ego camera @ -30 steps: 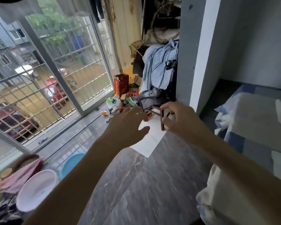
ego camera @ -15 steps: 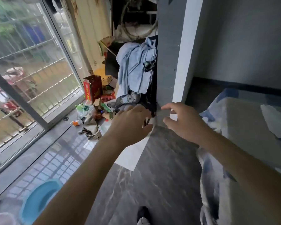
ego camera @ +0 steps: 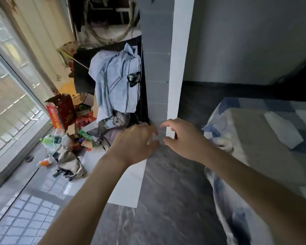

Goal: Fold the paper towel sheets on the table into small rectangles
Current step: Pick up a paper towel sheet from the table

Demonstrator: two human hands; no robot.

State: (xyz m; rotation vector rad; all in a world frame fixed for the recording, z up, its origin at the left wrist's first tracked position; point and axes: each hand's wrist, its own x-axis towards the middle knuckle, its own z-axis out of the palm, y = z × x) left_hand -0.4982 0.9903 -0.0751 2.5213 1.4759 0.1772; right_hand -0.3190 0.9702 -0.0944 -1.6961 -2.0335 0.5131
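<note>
My left hand (ego camera: 133, 142) and right hand (ego camera: 183, 138) are stretched forward, close to each other, fingers loosely curled and apart. If they pinch something thin, I cannot tell. A folded paper towel sheet (ego camera: 283, 129) lies on the checkered cloth (ego camera: 254, 138), far to the right of my right fingers.

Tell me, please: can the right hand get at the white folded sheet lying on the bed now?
Probably yes. The right hand is held out in front, apparently empty, and the white folded sheet lies uncovered on the bed to its right, with nothing between them.
</note>
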